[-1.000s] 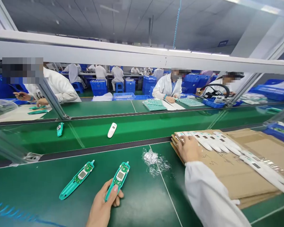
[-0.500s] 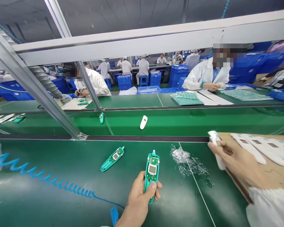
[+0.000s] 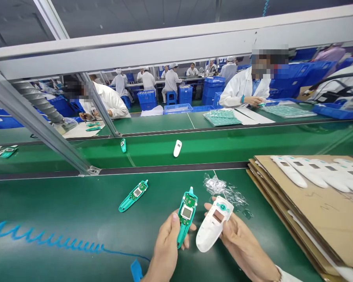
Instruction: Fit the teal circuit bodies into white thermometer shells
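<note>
My left hand [image 3: 167, 239] is closed round a teal thermometer housing [image 3: 187, 217], its green circuit board and small square screen facing up, its narrow tip pointing away from me. Just to its right, my right hand [image 3: 238, 239] grips a white cover [image 3: 214, 223] by its edges. The cover has a rectangular window and a teal button part near its upper end, and it tilts to the right. The two pieces are close but apart. A second teal housing with a circuit board [image 3: 133, 196] lies on the green bench to the left.
Stacked cardboard [image 3: 306, 211] at the right carries several white covers [image 3: 288, 171]. Crumpled clear plastic [image 3: 223, 190] lies behind my right hand. A coiled blue cord [image 3: 61, 243] crosses the bench at left. A white device [image 3: 177, 149] sits on the green belt. Co-workers sit opposite.
My right hand has brought a white cover from the cardboard at right to beside the teal housing. My left hand keeps its hold. The view has turned slightly right.
</note>
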The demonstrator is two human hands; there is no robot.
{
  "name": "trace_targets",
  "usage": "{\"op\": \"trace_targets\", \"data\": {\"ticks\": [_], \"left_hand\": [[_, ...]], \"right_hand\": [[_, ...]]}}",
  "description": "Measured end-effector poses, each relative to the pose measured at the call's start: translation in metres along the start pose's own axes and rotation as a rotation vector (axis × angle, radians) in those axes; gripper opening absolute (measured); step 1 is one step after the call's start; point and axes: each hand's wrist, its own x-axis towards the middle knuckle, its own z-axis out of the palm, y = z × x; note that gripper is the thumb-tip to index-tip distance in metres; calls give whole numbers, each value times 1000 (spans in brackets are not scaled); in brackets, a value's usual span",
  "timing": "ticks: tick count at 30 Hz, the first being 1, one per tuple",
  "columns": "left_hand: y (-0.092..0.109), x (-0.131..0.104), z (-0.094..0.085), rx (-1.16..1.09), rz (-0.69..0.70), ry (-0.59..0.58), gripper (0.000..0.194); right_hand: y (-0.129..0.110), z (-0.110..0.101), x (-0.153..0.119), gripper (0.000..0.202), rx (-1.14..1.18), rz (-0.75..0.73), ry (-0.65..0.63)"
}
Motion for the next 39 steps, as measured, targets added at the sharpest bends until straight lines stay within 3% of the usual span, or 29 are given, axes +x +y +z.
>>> {"op": "trace_targets", "data": {"ticks": [7,11,18,26,35,39], "left_hand": [[-22,1,11,193,152,54,62],[-23,-3,19,306,269,51,51],[-23,-6,11,410,330,-86,55],[-42,-3,9,578,362,9,55],[-45,-9,23,640,382,260,50],[-46,-9,22,796,443,270,45]], "right_hand": [[14,8,4,72,-57,-56,3],[20,15,6,69,-115,-75,-31],[15,18,1,63,-192,-58,-23],[13,13,1,63,-80,-20,34],[25,7,1,66,-127,-41,116],[16,16,-2,71,-128,-1,136]]}}
